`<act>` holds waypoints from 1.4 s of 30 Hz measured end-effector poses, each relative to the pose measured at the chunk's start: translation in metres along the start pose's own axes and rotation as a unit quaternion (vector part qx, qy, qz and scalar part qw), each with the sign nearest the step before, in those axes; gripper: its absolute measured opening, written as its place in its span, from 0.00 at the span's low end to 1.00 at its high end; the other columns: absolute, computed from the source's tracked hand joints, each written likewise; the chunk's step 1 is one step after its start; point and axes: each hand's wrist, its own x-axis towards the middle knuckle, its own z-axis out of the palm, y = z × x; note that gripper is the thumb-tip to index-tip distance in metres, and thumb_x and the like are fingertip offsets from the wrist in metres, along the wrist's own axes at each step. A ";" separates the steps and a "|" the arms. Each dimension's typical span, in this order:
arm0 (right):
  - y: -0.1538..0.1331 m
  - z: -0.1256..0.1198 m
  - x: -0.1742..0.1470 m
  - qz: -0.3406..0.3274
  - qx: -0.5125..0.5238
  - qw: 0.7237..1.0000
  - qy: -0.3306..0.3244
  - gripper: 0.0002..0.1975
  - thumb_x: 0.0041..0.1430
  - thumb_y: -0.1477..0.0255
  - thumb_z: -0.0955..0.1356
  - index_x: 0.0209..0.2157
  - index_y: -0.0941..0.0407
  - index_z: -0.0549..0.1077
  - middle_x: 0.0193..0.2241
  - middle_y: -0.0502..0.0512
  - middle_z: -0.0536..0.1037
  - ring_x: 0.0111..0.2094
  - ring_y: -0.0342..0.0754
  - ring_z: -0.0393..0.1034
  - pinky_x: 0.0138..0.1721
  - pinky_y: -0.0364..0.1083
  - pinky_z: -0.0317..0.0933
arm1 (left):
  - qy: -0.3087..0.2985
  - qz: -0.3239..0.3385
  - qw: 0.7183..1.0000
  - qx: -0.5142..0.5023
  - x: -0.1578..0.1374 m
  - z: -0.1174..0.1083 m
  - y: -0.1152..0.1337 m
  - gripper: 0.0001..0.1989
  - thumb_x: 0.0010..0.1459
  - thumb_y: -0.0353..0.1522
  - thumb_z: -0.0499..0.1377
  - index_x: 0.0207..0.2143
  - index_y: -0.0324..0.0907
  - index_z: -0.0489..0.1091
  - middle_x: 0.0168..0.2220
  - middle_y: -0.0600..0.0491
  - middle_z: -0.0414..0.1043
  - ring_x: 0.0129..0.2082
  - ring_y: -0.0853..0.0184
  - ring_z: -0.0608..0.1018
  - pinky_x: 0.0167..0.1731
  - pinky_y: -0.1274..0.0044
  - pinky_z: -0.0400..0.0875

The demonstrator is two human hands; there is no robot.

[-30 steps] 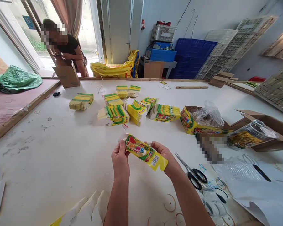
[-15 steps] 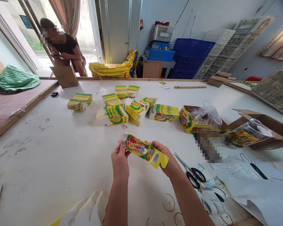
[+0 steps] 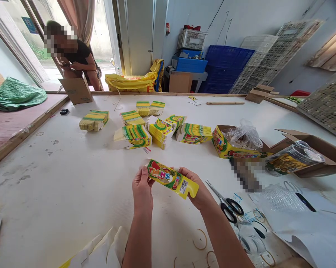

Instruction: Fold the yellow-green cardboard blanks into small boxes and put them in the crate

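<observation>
A yellow Twins carton (image 3: 165,175) is held by the left hand (image 3: 142,190) and right hand (image 3: 201,193) above the white table (image 3: 73,178), end flap (image 3: 194,189) untucked; toward the far edge, carton stacks (image 3: 138,136) are grouped, whether finished cannot be told.

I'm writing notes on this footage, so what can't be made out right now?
Head view: yellow carton, far side turned from the camera.
Head view: right hand, partly hidden behind the carton.
Head view: dark object left of the clear jar, blurred by pixelation.
Head view: white folded pieces, cut off by the bottom edge.
Head view: small label, print too small.
</observation>
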 end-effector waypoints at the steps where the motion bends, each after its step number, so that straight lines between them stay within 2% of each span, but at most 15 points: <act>1: 0.000 0.000 0.000 -0.001 0.002 1.000 0.000 0.22 0.31 0.61 0.81 0.32 0.54 0.81 0.31 0.52 0.84 0.31 0.50 0.77 0.36 0.47 0.67 | 0.002 -0.001 1.000 0.000 0.000 0.000 0.000 0.25 0.29 0.47 0.76 0.27 0.40 0.79 0.28 0.53 0.79 0.27 0.71 0.77 0.29 0.79 0.73; 8: -0.001 -0.003 0.001 -0.001 0.040 0.999 0.001 0.20 0.35 0.62 0.80 0.32 0.55 0.81 0.31 0.55 0.84 0.30 0.50 0.77 0.36 0.48 0.68 | -0.004 -0.014 1.000 -0.013 0.000 0.001 -0.001 0.26 0.28 0.46 0.76 0.27 0.39 0.77 0.28 0.54 0.79 0.28 0.73 0.78 0.28 0.83 0.72; 11: -0.003 -0.004 0.001 -0.008 0.067 0.998 0.010 0.19 0.34 0.62 0.80 0.31 0.53 0.80 0.31 0.53 0.84 0.31 0.50 0.77 0.35 0.48 0.69 | -0.014 -0.005 1.000 -0.020 -0.001 0.001 -0.001 0.25 0.29 0.44 0.77 0.25 0.39 0.72 0.27 0.57 0.77 0.28 0.74 0.77 0.30 0.84 0.73; 15: -0.005 -0.004 0.000 -0.019 0.087 0.996 0.012 0.18 0.35 0.61 0.81 0.31 0.51 0.80 0.31 0.51 0.83 0.34 0.51 0.78 0.35 0.47 0.70 | -0.011 0.001 1.000 -0.024 -0.001 0.004 -0.001 0.28 0.26 0.41 0.78 0.24 0.40 0.67 0.26 0.59 0.75 0.29 0.73 0.77 0.29 0.83 0.73; 21: -0.003 -0.010 0.000 -0.067 0.084 0.994 0.028 0.21 0.30 0.62 0.82 0.29 0.51 0.80 0.35 0.51 0.82 0.38 0.52 0.76 0.38 0.48 0.70 | -0.008 -0.003 1.000 0.008 -0.001 0.003 -0.002 0.30 0.25 0.41 0.78 0.22 0.40 0.63 0.24 0.61 0.71 0.28 0.74 0.77 0.31 0.82 0.73; 26: -0.004 -0.012 0.000 -0.074 0.052 0.995 0.032 0.21 0.34 0.60 0.81 0.33 0.51 0.80 0.36 0.55 0.82 0.37 0.54 0.76 0.40 0.51 0.69 | 0.007 -0.018 0.996 0.085 -0.001 0.002 -0.001 0.29 0.24 0.46 0.76 0.23 0.40 0.67 0.25 0.58 0.74 0.27 0.73 0.75 0.30 0.79 0.70; 31: -0.003 -0.007 -0.001 -0.039 0.015 0.999 0.005 0.23 0.33 0.58 0.82 0.32 0.53 0.79 0.32 0.53 0.82 0.31 0.50 0.76 0.36 0.49 0.68 | 0.007 -0.006 0.990 0.142 0.000 0.001 0.001 0.26 0.29 0.49 0.73 0.27 0.40 0.74 0.28 0.54 0.76 0.29 0.70 0.75 0.32 0.78 0.67; 37: 0.002 -0.005 -0.001 -0.016 -0.037 0.999 -0.008 0.22 0.30 0.61 0.82 0.29 0.55 0.79 0.29 0.51 0.82 0.23 0.43 0.71 0.26 0.42 0.60 | 0.030 -0.005 0.992 0.120 0.000 -0.001 0.001 0.28 0.29 0.52 0.73 0.26 0.40 0.75 0.29 0.54 0.76 0.31 0.68 0.74 0.34 0.77 0.66; 42: 0.002 -0.005 -0.003 0.002 -0.076 0.996 -0.040 0.22 0.36 0.57 0.81 0.32 0.55 0.80 0.26 0.50 0.81 0.25 0.44 0.71 0.28 0.42 0.60 | 0.049 -0.012 0.993 0.103 -0.002 0.001 0.004 0.28 0.25 0.51 0.74 0.24 0.40 0.74 0.27 0.56 0.73 0.30 0.69 0.73 0.33 0.78 0.66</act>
